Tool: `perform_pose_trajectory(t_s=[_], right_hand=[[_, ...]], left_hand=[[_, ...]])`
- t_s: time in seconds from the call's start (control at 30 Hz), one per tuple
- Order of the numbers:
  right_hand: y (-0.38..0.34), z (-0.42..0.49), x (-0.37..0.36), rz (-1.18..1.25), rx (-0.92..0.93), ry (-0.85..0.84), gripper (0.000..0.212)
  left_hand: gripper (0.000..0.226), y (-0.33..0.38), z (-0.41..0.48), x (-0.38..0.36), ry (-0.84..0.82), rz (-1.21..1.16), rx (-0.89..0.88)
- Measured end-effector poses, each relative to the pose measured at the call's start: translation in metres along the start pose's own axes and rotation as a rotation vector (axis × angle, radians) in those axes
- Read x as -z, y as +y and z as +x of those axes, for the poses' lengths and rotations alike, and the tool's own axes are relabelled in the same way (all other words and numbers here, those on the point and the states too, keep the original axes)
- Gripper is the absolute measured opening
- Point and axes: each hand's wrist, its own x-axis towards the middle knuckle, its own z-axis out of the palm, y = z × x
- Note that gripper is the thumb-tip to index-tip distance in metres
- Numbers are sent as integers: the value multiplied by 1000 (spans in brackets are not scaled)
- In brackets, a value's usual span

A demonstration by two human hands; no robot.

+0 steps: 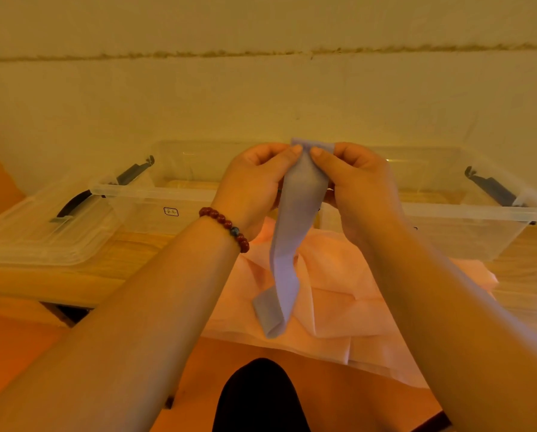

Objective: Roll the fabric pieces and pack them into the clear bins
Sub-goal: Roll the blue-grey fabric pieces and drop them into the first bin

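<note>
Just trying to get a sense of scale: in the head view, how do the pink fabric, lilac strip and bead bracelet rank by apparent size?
1. pink fabric
2. lilac strip, held up nearer the camera, so perhaps flattered
3. bead bracelet, clearly smallest

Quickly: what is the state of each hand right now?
Left hand: closed, pinches the top edge of the lilac fabric strip.
Right hand: closed, pinches the same top edge.
</note>
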Motion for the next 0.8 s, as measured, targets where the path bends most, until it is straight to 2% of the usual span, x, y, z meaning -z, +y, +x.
perform_pose_trajectory(t_s=[0.03, 0.1, 0.13, 0.2, 0.27, 0.43, 0.53, 0.6, 0.7, 0.8], right_hand=[[0, 1, 1, -1, 12, 21, 27], [-1, 2, 2, 12, 32, 74, 23], [-1, 3, 4, 10, 34, 104, 21], [-2, 5, 7, -10, 38, 161, 27], [-3, 6, 12, -37, 54, 216, 24], [-1, 8, 20, -47, 47, 342, 38], [-3, 12, 20, -43, 36, 380, 35], [-2, 13, 19, -54, 34, 381, 32], [2, 12, 16, -63, 37, 381, 37], [6, 11, 14, -100, 35, 393, 36]], left_hand=[[19, 0, -1, -1, -11, -3, 25], [36, -6, -7, -1, -66, 22, 96], [35, -11, -10, 0, -111, 67, 117], [18, -26, -17, 2, -194, 213, 147], [8, -40, -24, 9, -216, 262, 200], [13, -51, -32, 27, -275, 70, 317], [28, -57, -36, 35, -355, 268, 307], [25, -62, -39, 39, -356, 367, 305], [16, -64, -39, 45, -297, 352, 303], [19, -60, -38, 48, -300, 353, 313]])
